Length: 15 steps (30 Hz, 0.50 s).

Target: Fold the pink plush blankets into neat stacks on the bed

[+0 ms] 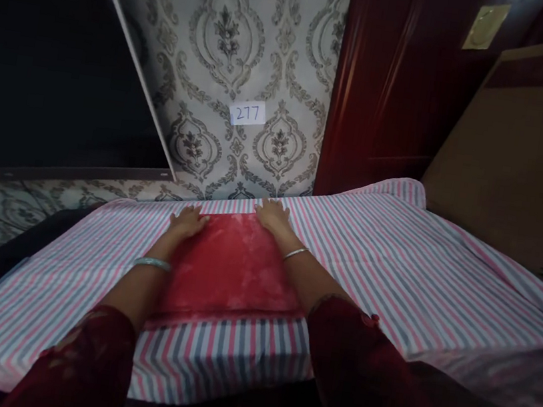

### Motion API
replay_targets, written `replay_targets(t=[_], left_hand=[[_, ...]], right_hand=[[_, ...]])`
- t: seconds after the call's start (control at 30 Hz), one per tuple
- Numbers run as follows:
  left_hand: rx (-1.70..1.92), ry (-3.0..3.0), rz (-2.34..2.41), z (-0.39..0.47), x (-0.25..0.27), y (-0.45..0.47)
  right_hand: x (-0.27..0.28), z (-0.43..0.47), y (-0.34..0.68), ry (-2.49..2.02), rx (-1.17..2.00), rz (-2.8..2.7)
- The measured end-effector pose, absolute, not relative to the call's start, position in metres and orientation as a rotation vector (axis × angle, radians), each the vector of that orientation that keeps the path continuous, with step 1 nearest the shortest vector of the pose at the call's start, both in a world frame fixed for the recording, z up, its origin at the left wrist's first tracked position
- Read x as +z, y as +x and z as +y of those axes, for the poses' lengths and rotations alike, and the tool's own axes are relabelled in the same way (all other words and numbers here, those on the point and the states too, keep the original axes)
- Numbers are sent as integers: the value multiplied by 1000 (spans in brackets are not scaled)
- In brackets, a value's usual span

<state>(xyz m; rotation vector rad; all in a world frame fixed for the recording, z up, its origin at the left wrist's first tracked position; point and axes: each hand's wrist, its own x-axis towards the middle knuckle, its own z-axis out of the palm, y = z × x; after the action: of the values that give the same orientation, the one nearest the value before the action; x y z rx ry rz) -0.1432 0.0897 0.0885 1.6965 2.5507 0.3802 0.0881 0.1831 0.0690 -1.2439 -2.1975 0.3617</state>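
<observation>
A red folded cloth [235, 262] lies flat on a striped sheet [367, 244], its near edge close to the sheet's front fold. At the cloth's far left corner rests my left hand [188, 222], fingers spread, palm down; a pale green bangle circles that wrist. My right hand [272, 216] lies across the far right corner with its fingers stretched out, and a silver bangle sits on the wrist. Both hands touch the cloth's far edge without gripping it. My forearms cover parts of its left and right sides.
Behind the sheet stands a patterned wall with a paper marked 277 [248, 113]. A large dark screen [58, 66] is at the left. A dark red wooden panel [390, 79] and a big cardboard box [526, 152] stand at the right.
</observation>
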Motion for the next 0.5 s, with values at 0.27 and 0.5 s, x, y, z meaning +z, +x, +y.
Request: replay_targets(t=[0.27, 0.5], left_hand=[[105, 1708, 2721, 89, 32, -143], [111, 1704, 2704, 90, 30, -145]], right_hand=[[14, 183, 97, -1536, 326, -2294], [13, 186, 94, -1547, 281, -2304]])
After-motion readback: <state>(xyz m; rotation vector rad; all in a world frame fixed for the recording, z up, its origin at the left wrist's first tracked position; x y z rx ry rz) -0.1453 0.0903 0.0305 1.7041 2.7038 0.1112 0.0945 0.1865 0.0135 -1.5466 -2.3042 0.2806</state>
